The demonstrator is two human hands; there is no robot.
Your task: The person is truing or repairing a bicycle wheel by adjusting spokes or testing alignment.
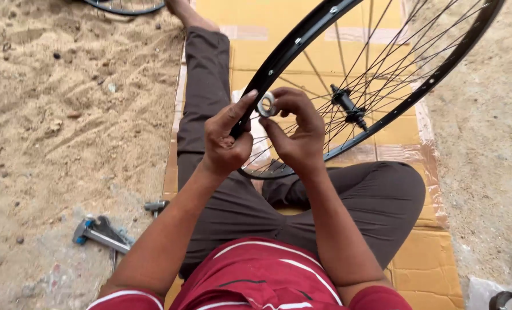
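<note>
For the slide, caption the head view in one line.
Seated on cardboard, left hand steadies black wheel rim; right hand pinches small metal ring.

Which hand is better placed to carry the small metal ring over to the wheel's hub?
Probably the right hand: its fingertips pinch the ring, and it is nearer the hub. The left hand grips the rim, steadying the wheel, with only its thumb near the ring.

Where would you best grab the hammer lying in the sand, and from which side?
Grip the hammer by its grey handle, the long bare part running toward the person's left knee, coming down from above. It lies flat on the sand, so only its top side is free; the blue-marked head end looks bulkier and harder to close around.
</note>
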